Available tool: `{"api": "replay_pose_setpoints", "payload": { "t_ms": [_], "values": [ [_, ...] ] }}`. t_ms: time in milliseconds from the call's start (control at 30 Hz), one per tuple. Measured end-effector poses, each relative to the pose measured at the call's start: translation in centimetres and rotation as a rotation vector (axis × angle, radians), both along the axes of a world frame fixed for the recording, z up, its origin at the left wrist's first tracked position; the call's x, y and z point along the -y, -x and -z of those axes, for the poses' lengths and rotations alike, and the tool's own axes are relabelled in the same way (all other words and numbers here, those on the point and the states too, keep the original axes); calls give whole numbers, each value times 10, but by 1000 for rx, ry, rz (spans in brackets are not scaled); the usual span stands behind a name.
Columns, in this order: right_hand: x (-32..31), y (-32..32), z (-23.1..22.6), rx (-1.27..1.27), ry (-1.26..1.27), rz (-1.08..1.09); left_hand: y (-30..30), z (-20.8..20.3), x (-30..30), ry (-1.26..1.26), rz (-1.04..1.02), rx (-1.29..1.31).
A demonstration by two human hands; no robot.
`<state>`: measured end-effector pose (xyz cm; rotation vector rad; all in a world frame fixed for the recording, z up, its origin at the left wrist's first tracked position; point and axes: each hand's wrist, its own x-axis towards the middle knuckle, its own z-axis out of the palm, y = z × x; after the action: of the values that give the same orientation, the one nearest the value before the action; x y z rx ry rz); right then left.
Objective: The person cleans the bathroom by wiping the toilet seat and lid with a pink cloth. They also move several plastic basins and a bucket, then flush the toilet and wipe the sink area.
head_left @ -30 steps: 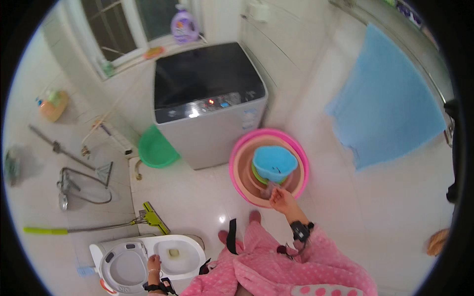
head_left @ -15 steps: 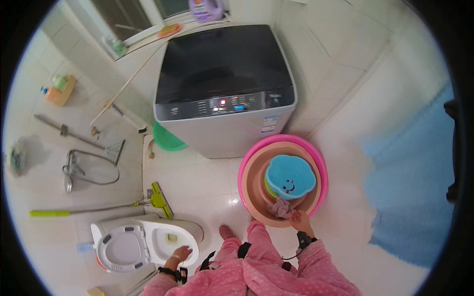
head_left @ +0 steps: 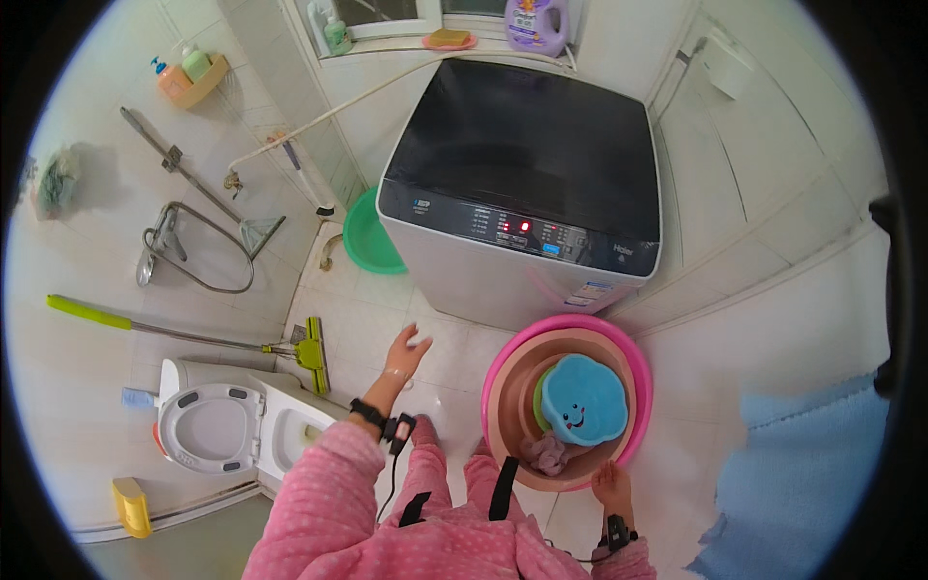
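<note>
My left hand (head_left: 407,356) is held out over the floor in front of the washing machine (head_left: 522,159). Its fingers are apart and it holds nothing. By the near right rim of a tan basin (head_left: 505,406) is my right hand (head_left: 611,485), empty, with fingers loosely bent; whether it touches the rim I cannot make out. The tan basin sits inside a larger pink basin (head_left: 645,391). Nested in it are a blue basin (head_left: 584,396) with a smiling face and a green one partly hidden beneath. A crumpled greyish-pink cloth (head_left: 546,453) lies beside them. The washer's lid is down and its panel is lit.
On the left is a toilet (head_left: 290,435) with its lid raised. A green sponge mop (head_left: 310,355) leans there, below a hand shower (head_left: 145,267) on the wall. A green basin (head_left: 372,234) stands beside the washer. Blue fabric (head_left: 802,474) hangs at right.
My left hand has moved from over the toilet bowl forward toward the washer. The right hand has drawn slightly away from the cloth. The whole view has shifted and turned.
</note>
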<state>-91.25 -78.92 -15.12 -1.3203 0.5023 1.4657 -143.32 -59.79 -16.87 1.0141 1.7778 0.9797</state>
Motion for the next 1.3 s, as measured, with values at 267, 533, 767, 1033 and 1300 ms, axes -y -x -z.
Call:
{"api": "replay_pose_setpoints", "payload": {
  "t_ms": [267, 533, 767, 1033, 1300],
  "values": [
    [23, 33, -42, 34, 81, 47, -49, 21, -89, 106, -203, 393],
    [22, 63, -63, -11, 139, 72, -21, 92, -129, 114, -268, 244],
    [28, 64, -69, -27, 127, 82, -17, 100, -178, 27, -306, 467],
    [21, 69, -67, -8, 118, 58, -42, 3, -172, 87, -273, 1060],
    [0, 74, -69, -10, 151, 72, -23, -81, -128, -115, -174, 1202]
  ]
}}
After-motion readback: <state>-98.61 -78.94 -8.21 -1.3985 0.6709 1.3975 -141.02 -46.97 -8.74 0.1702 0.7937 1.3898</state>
